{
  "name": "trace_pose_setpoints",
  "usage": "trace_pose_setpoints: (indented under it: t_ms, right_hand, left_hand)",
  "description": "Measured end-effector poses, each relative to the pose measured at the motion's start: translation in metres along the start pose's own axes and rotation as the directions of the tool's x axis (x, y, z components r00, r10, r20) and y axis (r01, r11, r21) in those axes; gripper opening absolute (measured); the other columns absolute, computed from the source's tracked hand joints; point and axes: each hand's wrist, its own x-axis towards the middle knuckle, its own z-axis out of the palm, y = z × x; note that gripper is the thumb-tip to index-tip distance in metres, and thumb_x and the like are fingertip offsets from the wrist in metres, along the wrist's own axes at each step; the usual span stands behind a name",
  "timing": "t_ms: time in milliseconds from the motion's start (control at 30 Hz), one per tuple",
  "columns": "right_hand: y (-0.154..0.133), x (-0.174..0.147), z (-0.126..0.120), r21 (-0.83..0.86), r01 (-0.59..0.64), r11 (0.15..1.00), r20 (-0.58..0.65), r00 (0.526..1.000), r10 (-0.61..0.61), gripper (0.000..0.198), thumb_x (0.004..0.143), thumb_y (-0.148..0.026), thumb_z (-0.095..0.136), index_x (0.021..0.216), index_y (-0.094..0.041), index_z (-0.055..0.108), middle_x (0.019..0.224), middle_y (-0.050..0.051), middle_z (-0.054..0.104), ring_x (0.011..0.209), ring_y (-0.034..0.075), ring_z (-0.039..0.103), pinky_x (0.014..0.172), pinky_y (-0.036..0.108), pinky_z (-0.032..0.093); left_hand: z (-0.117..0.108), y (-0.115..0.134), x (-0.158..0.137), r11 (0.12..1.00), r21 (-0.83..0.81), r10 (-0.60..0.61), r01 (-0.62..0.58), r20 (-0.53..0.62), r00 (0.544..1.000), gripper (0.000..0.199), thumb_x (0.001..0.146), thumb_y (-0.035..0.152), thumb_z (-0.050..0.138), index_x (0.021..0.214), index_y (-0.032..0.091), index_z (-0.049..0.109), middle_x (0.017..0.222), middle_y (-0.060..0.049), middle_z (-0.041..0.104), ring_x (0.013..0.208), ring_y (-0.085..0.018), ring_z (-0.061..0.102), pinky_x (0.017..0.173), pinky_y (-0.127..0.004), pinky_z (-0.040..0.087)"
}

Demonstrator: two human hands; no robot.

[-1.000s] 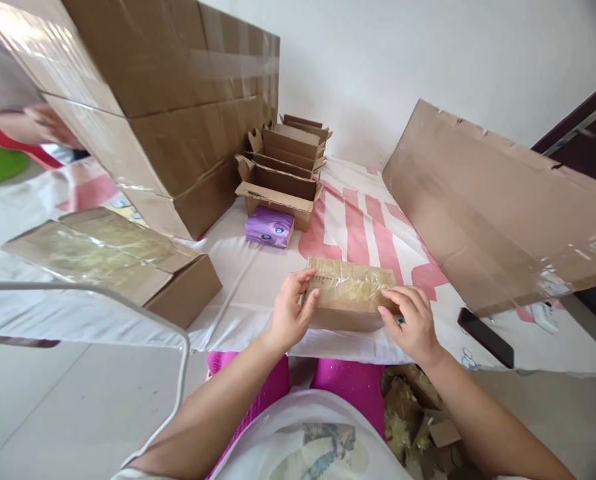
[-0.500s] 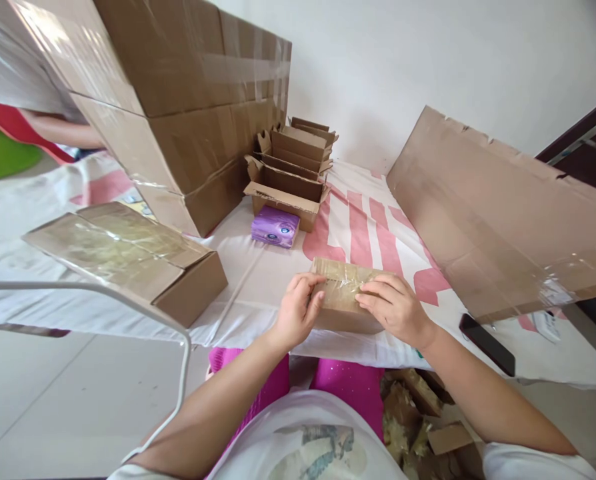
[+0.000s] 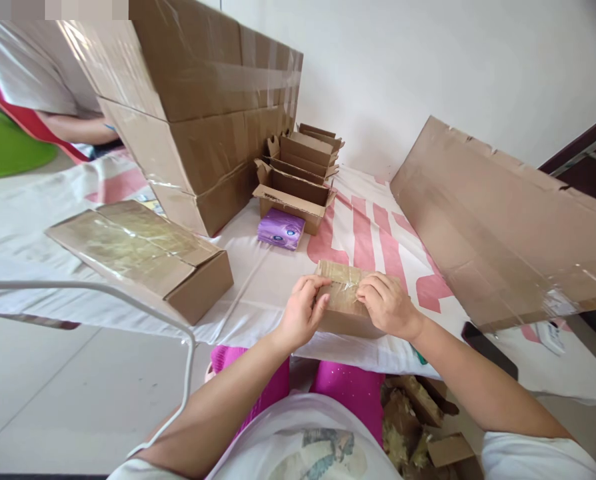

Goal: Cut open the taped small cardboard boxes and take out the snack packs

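Observation:
A small cardboard box (image 3: pixel 351 323) with shiny tape (image 3: pixel 347 283) across its top lies in front of me near the table's front edge. My left hand (image 3: pixel 305 310) grips the box's left end, fingers bent over the top and thumb at the front. With fingertips pinched together, my right hand (image 3: pixel 385 303) picks at the tape on the right part of the lid, where it is wrinkled. Just behind the box sits a purple packet (image 3: pixel 281 229) with eye-like prints, against an open cardboard box (image 3: pixel 293 193).
Large taped cartons (image 3: pixel 218 147) stand at the left; a tall cardboard sheet (image 3: pixel 503 220) is at the right. A longer taped box (image 3: pixel 138 247) lies left, a phone (image 3: pixel 491 350) right. Cardboard scraps (image 3: pixel 418 413) lie on the floor. Another person's arm (image 3: pixel 75 127) shows far left.
My right hand's fingers have drawn closer together and shifted slightly left on the tape. The left hand keeps its place on the box. The view has moved a little.

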Motion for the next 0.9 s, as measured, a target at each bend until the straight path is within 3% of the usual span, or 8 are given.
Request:
trace_pose_setpoints:
  t_ms: [200,433,633,700,833,900]
  right_hand:
    - [0.000,0.002,0.008,0.086,-0.203,0.975,-0.051,0.977,0.208,0.013,0.090,-0.012,0.042,0.087,-0.021,0.050,0.087,0.007,0.057,0.075,0.019,0.056,0.064,0.032,0.046]
    - [0.006,0.001,0.014,0.165,-0.443,0.881,-0.085,0.884,0.460,0.010,0.087,-0.015,0.042,0.084,-0.024,0.044,0.080,0.003,0.057,0.072,0.019,0.057,0.062,0.031,0.044]
    - [0.009,0.003,0.014,0.169,-0.495,0.852,-0.124,0.847,0.517,0.008,0.087,-0.018,0.043,0.082,-0.024,0.045,0.077,0.003,0.060,0.070,0.018,0.060,0.062,0.030,0.045]
    - [0.020,0.001,0.010,0.184,-0.548,0.816,-0.164,0.802,0.575,0.007,0.087,-0.019,0.043,0.082,-0.024,0.045,0.074,0.002,0.061,0.068,0.019,0.061,0.062,0.031,0.046]
    - [0.049,-0.016,-0.009,0.266,-0.669,0.694,-0.291,0.631,0.720,0.007,0.090,-0.022,0.043,0.084,-0.023,0.047,0.068,0.001,0.063,0.064,0.019,0.065,0.063,0.032,0.050]
    - [0.056,-0.029,-0.021,0.258,-0.654,0.711,-0.325,0.634,0.702,0.007,0.092,-0.025,0.046,0.088,-0.022,0.051,0.078,0.003,0.067,0.070,0.019,0.067,0.066,0.033,0.053]
  left_hand:
    - [0.001,-0.001,-0.001,1.000,-0.015,0.021,-0.022,-0.014,1.000,0.021,0.096,0.029,0.046,0.113,0.020,0.055,0.105,-0.010,0.061,0.104,-0.021,0.058,0.084,-0.035,0.051]
    - [0.000,-0.002,0.000,0.999,-0.032,0.023,-0.023,-0.016,1.000,0.020,0.095,0.027,0.047,0.112,0.020,0.055,0.104,-0.009,0.061,0.102,-0.020,0.059,0.085,-0.035,0.051]
    - [0.000,-0.002,0.001,0.999,-0.021,0.034,-0.034,-0.017,0.999,0.019,0.095,0.025,0.048,0.112,0.020,0.055,0.105,-0.009,0.060,0.101,-0.020,0.059,0.085,-0.035,0.051]
    - [-0.001,-0.002,0.000,0.999,-0.011,0.037,-0.038,-0.016,0.999,0.019,0.095,0.024,0.048,0.112,0.020,0.055,0.104,-0.009,0.060,0.101,-0.020,0.059,0.084,-0.035,0.052]
    - [-0.002,-0.003,-0.002,0.999,0.010,0.036,-0.036,-0.010,0.999,0.018,0.095,0.024,0.047,0.110,0.020,0.055,0.104,-0.009,0.061,0.101,-0.021,0.059,0.084,-0.036,0.053]
    - [-0.001,-0.003,-0.002,0.999,0.018,0.032,-0.032,-0.010,0.999,0.018,0.094,0.025,0.047,0.110,0.021,0.055,0.104,-0.009,0.061,0.101,-0.021,0.060,0.083,-0.036,0.053]
